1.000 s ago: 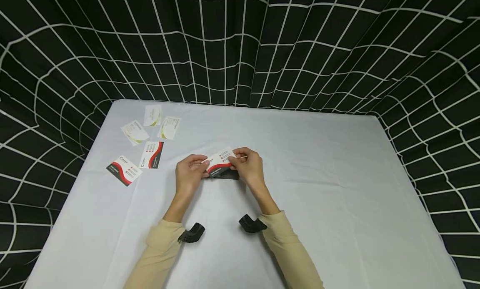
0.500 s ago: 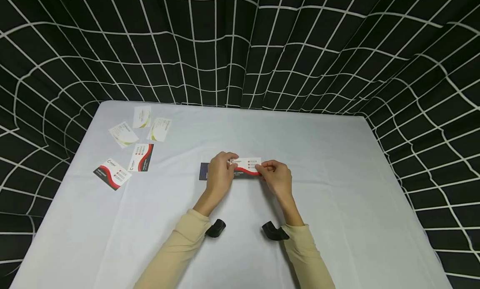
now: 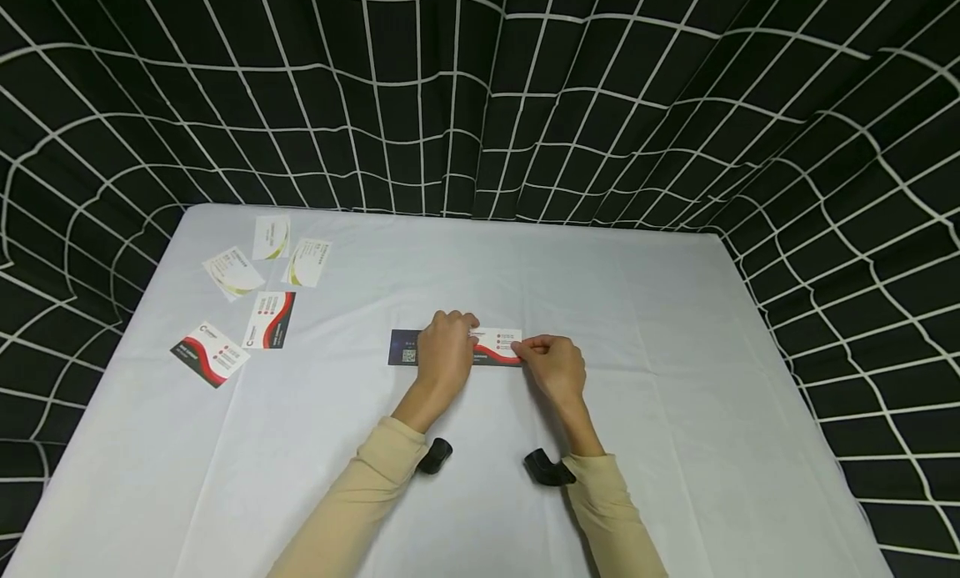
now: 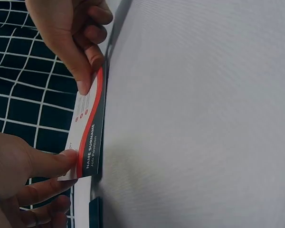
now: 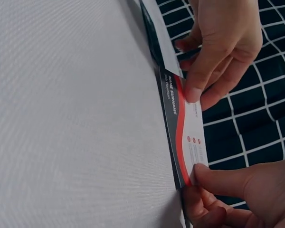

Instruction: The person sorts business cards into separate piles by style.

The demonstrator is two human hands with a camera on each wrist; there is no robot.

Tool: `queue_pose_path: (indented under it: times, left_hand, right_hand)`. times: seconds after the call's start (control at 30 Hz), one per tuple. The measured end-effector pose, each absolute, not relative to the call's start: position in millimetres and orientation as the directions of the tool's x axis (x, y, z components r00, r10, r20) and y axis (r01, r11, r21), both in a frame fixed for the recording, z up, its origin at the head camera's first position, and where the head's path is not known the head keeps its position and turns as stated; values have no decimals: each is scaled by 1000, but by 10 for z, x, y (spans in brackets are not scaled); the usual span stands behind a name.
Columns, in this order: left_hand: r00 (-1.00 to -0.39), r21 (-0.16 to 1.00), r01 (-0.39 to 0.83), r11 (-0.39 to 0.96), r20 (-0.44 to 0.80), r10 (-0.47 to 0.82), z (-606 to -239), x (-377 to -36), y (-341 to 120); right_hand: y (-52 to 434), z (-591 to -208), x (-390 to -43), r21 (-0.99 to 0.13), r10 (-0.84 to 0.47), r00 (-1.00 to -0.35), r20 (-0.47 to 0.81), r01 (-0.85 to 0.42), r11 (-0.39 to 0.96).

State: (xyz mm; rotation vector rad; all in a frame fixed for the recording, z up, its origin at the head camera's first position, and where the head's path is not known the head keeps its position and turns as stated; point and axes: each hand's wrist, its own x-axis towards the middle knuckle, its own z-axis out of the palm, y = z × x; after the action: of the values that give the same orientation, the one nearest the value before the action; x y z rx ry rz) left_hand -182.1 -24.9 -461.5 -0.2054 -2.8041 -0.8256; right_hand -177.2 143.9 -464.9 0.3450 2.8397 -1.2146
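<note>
A red, white and dark business card (image 3: 498,346) is held by its two short ends just above the white tablecloth (image 3: 675,328). My left hand (image 3: 459,336) pinches its left end and my right hand (image 3: 528,353) pinches its right end. In the left wrist view the card (image 4: 90,133) appears edge-on, with its lower long edge close to the cloth. The right wrist view shows the same card (image 5: 185,137) between thumb and fingers of both hands. A dark card (image 3: 402,349) lies flat on the cloth just left of my left hand.
Several more business cards lie at the table's far left: two red-and-dark ones (image 3: 208,354) (image 3: 270,319) and three white-and-green ones (image 3: 232,272). A black curtain with a white grid (image 3: 480,103) hangs around the table on three sides.
Both hands have carried the red card to the right and lowered it toward the cloth. The dark card that was under it now lies uncovered to the left.
</note>
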Motion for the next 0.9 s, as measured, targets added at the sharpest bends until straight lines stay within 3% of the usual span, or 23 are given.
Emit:
queue_pose_path:
  times: [0.33, 0.9]
  left_hand:
    - [-958, 386, 208, 899, 266, 108, -4724, -1793, -218]
    - [-956, 410, 195, 891, 281, 80, -4782, -1788, -171]
  right_hand:
    - [1379, -4717, -1757, -698, 200, -978, -57, 182, 693]
    - [1363, -4747, -1749, -687, 213, -977, -17, 166, 707]
